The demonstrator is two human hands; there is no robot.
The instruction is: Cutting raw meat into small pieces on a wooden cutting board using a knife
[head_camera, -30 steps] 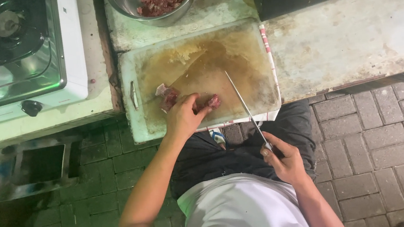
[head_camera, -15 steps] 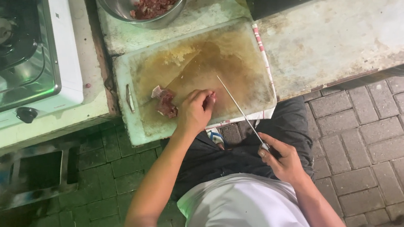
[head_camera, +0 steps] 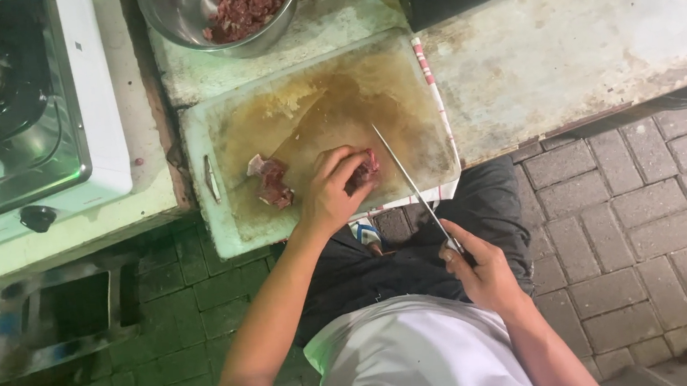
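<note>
- The left hand (head_camera: 328, 196) lies on the cutting board (head_camera: 232, 226), fingers curled down over a piece of raw red meat (head_camera: 365, 169) – closed on it and pressing it to the board
- The right hand (head_camera: 479, 268) is off the board, out over the person's lap, wrapped tight around the handle of a knife (head_camera: 411, 184)
- The knife has a long thin blade that slants up and to the left from that hand – its tip is over the board, just beside the meat under the left fingers; whether the edge touches the meat or the board cannot be told
- A second small lump of cut meat (head_camera: 272, 183) sits on the board just left of the left hand, apart from the blade
- The board is pale with a brown, wet-looking stain across its middle, and it rests at the edge of a worn counter (head_camera: 592, 48)
- Behind the board stands a metal bowl (head_camera: 172, 15) holding chopped red meat
- To the left is a gas stove (head_camera: 11, 109) with a white body and a black knob
- Below is a floor of grey paving bricks (head_camera: 660, 211)
- The person wears a white top and dark trousers
</note>
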